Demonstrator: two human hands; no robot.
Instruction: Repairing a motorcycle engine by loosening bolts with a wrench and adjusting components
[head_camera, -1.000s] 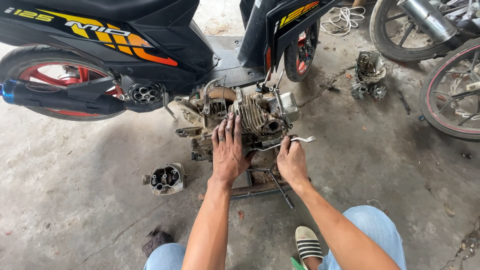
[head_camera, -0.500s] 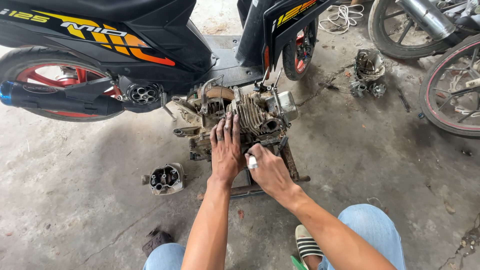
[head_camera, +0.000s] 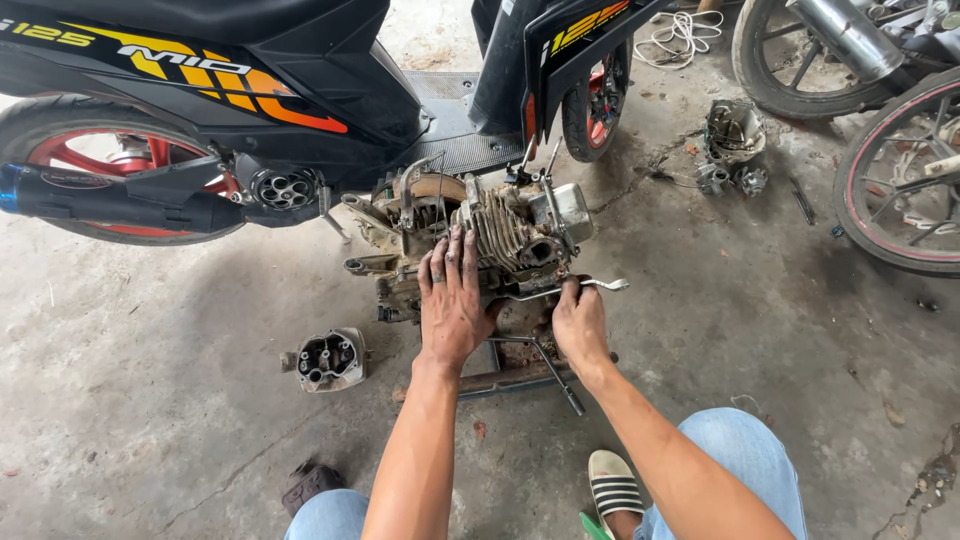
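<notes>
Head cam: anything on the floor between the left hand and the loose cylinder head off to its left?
Nothing: in the head view, only bare stained concrete floor separates the left hand, resting on the engine, from the loose cylinder head.

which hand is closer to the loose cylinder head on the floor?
Left. The left hand rests on the engine, just right of the cylinder head; the right hand grips a wrench farther right.

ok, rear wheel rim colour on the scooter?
Red rear wheel rim, black tyre; head view.
</notes>
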